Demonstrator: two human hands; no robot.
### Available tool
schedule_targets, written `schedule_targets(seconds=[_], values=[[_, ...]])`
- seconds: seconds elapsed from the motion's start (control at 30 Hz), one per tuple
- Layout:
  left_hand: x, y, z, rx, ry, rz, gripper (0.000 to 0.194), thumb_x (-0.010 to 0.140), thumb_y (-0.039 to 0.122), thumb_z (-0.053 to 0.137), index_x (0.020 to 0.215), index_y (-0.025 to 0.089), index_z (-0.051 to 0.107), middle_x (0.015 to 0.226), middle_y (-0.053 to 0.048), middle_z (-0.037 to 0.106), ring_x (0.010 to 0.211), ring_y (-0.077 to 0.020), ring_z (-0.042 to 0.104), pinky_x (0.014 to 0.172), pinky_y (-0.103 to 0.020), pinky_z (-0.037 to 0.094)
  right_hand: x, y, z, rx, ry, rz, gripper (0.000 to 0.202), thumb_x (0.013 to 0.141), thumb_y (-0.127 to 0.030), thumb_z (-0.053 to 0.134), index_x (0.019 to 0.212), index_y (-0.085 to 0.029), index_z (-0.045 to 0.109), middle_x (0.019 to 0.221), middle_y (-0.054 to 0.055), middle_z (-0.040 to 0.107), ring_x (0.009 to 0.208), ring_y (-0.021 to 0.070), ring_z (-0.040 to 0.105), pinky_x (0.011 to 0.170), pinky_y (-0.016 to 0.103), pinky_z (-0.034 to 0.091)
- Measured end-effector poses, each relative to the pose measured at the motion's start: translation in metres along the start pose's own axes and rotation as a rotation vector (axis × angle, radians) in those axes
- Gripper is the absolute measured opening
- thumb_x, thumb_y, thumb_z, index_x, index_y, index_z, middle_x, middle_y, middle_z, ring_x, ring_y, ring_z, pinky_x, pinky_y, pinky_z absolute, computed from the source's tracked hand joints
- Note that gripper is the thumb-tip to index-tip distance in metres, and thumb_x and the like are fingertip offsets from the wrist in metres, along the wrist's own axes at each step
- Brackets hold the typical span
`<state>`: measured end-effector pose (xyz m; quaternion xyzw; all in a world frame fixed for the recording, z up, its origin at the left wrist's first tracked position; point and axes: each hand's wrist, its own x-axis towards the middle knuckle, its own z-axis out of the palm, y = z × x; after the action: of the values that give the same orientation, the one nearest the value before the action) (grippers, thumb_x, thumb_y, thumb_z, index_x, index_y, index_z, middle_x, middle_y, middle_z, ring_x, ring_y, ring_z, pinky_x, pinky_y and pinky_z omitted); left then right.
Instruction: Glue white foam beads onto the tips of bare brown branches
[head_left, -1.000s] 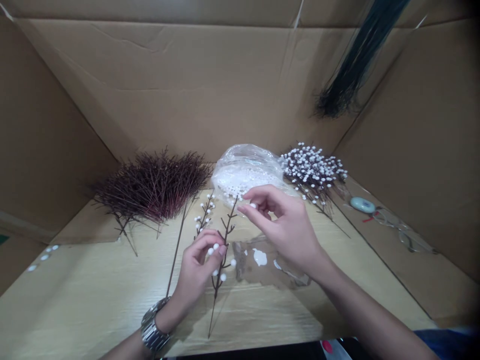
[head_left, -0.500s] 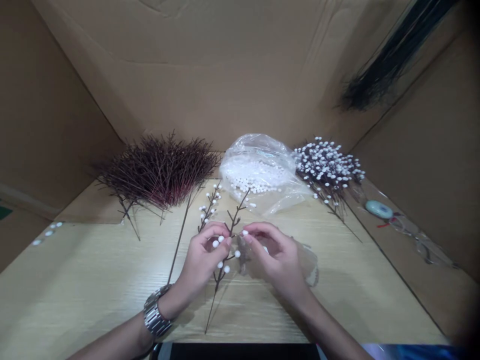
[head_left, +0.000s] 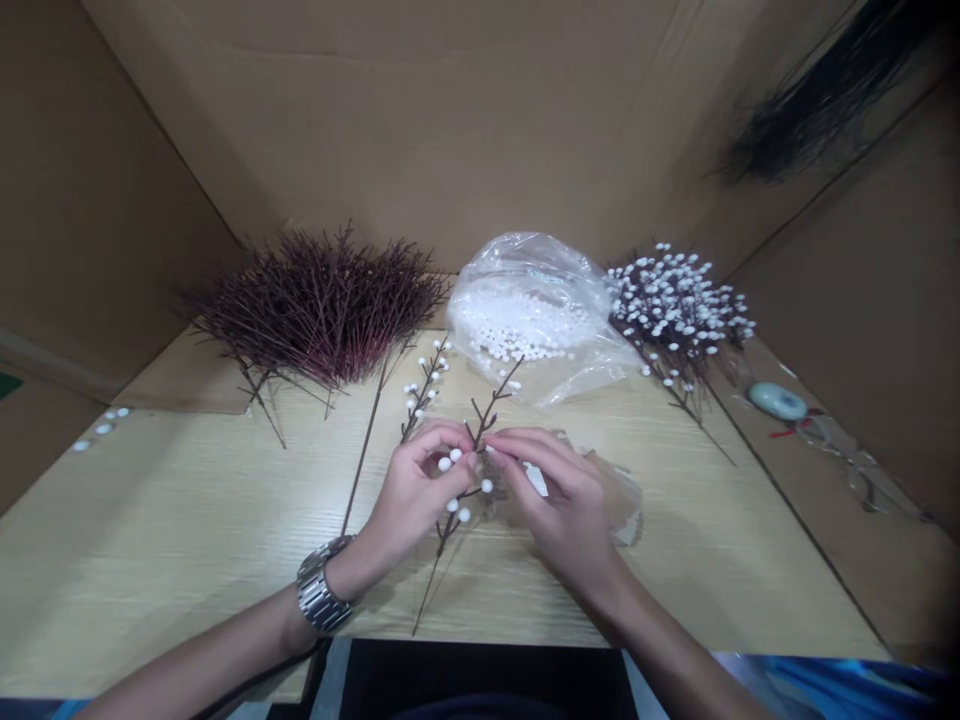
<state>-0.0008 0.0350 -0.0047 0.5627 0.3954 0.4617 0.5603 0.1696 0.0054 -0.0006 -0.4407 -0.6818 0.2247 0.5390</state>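
Between finger and thumb, my left hand (head_left: 429, 475) grips a brown artificial twig (head_left: 489, 410) that stands tilted over the table. Several white balls (head_left: 464, 515) sit on its lower side shoots, while its upper shoots are bare. At the twig's right side, my right hand (head_left: 559, 490) pinches a small white ball (head_left: 490, 450), mostly covered by the fingertips and touching or nearly touching a shoot. Just behind my left hand lies another twig (head_left: 424, 390) with white balls along it.
A heap of bare brown twigs (head_left: 322, 310) lies at the back left. Next to it stands a clear plastic bag (head_left: 536, 260) of white balls. Finished-looking white-tipped twigs (head_left: 675, 310) lie at the back right. Beyond them are an oval pale-green object (head_left: 778, 401) and clear glasses (head_left: 862, 470).
My right hand has brought the white ball left against the twig; a gap showed there before. The whole view has shifted a little.
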Motion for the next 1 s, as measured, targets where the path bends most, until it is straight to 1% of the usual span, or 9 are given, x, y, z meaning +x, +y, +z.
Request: schedule_targets(seconds=[0.17, 0.37, 0.53, 0.77, 1.0], values=[[0.0004, 0.0011, 0.0018, -0.006, 0.003, -0.020, 0.006, 0.083, 0.016, 0.067, 0.080, 0.020, 0.067, 0.092, -0.003, 0.063, 0.094, -0.0201, 0.060, 0.086, -0.030, 0.046, -0.0026, 0.0028, 0.0019, -0.007, 0.018, -0.044, 0.037, 0.091, -0.002, 0.065, 0.115, -0.029, 0.075, 0.107, 0.002, 0.076, 0.100, 0.0149, 0.072, 0.089, 0.029, 0.060], [0.0005, 0.0037, 0.0031, -0.011, 0.022, -0.044, 0.006, 0.081, 0.015, 0.068, 0.078, 0.019, 0.067, 0.092, -0.003, 0.063, 0.093, -0.0198, 0.060, 0.084, -0.029, 0.047, -0.0053, 0.0033, 0.0010, 0.024, 0.022, -0.034, 0.040, 0.091, -0.002, 0.065, 0.117, -0.031, 0.075, 0.108, 0.002, 0.076, 0.101, 0.0157, 0.072, 0.088, 0.030, 0.061], [0.0005, 0.0085, 0.0035, -0.041, 0.015, -0.084, 0.003, 0.079, 0.017, 0.070, 0.079, 0.018, 0.068, 0.093, -0.004, 0.062, 0.091, -0.0200, 0.060, 0.077, -0.029, 0.049, -0.0069, 0.0032, 0.0010, 0.023, 0.027, -0.015, 0.042, 0.091, -0.002, 0.065, 0.118, -0.033, 0.076, 0.109, 0.002, 0.076, 0.101, 0.0165, 0.072, 0.087, 0.032, 0.062], [0.0005, 0.0026, 0.0019, -0.003, 0.002, -0.022, 0.006, 0.080, 0.014, 0.070, 0.077, 0.019, 0.067, 0.091, -0.003, 0.062, 0.092, -0.0204, 0.060, 0.082, -0.031, 0.048, -0.0091, 0.0052, 0.0030, 0.019, 0.022, 0.004, 0.042, 0.091, -0.003, 0.065, 0.118, -0.033, 0.075, 0.110, 0.002, 0.076, 0.101, 0.0171, 0.073, 0.086, 0.034, 0.063], [0.0001, 0.0037, 0.0017, -0.020, -0.006, -0.014, 0.006, 0.080, 0.015, 0.072, 0.077, 0.018, 0.068, 0.093, -0.004, 0.062, 0.093, -0.0213, 0.061, 0.076, -0.030, 0.050, -0.0096, 0.0065, 0.0040, 0.024, 0.031, 0.019, 0.039, 0.091, -0.005, 0.066, 0.117, -0.033, 0.076, 0.109, 0.002, 0.077, 0.100, 0.0177, 0.073, 0.087, 0.036, 0.063]])
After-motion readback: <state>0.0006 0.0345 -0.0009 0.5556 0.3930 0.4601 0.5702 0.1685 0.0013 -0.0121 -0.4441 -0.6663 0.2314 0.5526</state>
